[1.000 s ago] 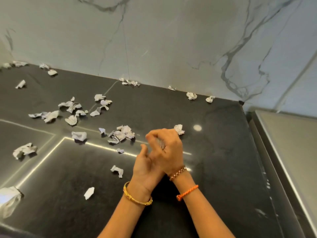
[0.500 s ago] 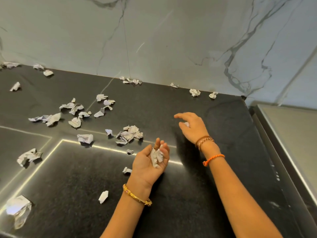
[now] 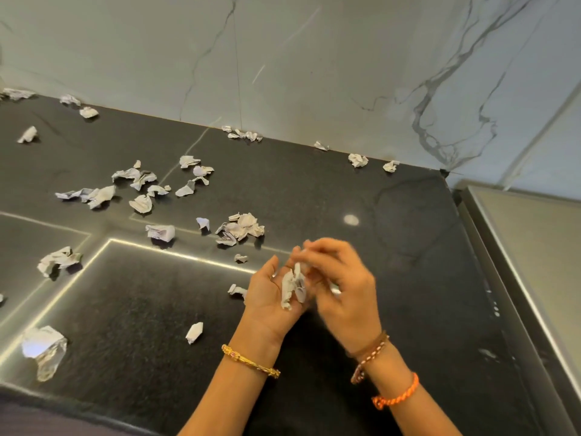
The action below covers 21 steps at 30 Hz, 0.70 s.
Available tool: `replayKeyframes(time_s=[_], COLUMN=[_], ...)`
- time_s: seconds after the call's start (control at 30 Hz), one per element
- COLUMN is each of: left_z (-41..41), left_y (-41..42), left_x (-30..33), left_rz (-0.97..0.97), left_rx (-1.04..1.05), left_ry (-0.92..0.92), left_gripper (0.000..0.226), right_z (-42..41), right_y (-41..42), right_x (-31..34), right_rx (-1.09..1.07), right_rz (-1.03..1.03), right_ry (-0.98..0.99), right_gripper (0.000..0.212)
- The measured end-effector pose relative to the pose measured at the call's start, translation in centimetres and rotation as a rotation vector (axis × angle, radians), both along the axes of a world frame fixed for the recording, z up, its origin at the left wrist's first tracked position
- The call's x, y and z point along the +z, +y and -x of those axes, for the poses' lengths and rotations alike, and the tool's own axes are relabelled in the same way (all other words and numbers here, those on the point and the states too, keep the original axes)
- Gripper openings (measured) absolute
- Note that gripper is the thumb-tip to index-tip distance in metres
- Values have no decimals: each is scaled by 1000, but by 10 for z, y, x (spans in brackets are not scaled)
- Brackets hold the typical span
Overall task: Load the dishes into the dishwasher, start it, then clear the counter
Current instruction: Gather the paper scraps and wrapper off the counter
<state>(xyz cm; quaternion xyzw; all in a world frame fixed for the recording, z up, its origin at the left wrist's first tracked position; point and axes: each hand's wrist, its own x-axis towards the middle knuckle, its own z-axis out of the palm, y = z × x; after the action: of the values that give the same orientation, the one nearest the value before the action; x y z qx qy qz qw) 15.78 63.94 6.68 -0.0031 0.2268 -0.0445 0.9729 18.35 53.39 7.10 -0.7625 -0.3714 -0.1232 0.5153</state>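
The right grip (image 3: 342, 287) is blurred, hides the fingertips of the left grip (image 3: 267, 294), and whether it pinches anything I can't tell.

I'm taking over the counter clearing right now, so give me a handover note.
Left hand: palm up, cradling gathered paper scraps.
Right hand: above that palm, blurred; grip unclear.
Black counter: many crumpled scraps lie on it, a cluster just beyond the hands, others by the marble wall.
Done: a few scraps collected. Left: the rest. Dishwasher not in view.
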Motion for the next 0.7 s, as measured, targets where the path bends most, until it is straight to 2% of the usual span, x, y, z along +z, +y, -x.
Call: replayKeyframes(time_s=[0.07, 0.13, 0.2, 0.27, 0.3, 0.33, 0.4, 0.5, 0.57, 0.63, 0.7], left_z=[8, 15, 23, 34, 39, 46, 58, 72, 80, 88, 94], left_y=[-1, 3, 14, 29, 36, 43, 58, 81, 95, 107, 116], left_x=[3, 6, 7, 11, 14, 18, 22, 21, 19, 17, 17], left_rz=[-86, -112, -93, -102, -113, -131, -182, -222, -249, -257, -264], left_rx=[-4, 2, 49, 113, 148, 188, 276, 408, 480, 530, 561], left_ry=[32, 57, 64, 51, 39, 28, 11, 28, 29, 11, -12], left_gripper=[44, 36, 36, 29, 22, 19, 23, 22, 23, 18, 20], right_z=[12, 15, 14, 11, 6, 1, -5, 3, 17, 32, 45], right_y=[11, 16, 22, 31, 35, 41, 52, 74, 88, 94, 92], right_x=[-6, -9, -1, 3, 3, 1, -11, -24, -25, -27, -33], right_rx=[108, 112, 36, -55, -92, -99, -3, 140, 270, 401, 441], right_rz=[152, 159, -28, -225, -240, -166, 135, 431, 566, 654, 630], right_ry=[-84, -57, 21, 186, 268, 329, 381, 190, 112, 30, -95], right_gripper=[24, 42, 38, 20, 16, 15, 22, 61, 74, 71, 52])
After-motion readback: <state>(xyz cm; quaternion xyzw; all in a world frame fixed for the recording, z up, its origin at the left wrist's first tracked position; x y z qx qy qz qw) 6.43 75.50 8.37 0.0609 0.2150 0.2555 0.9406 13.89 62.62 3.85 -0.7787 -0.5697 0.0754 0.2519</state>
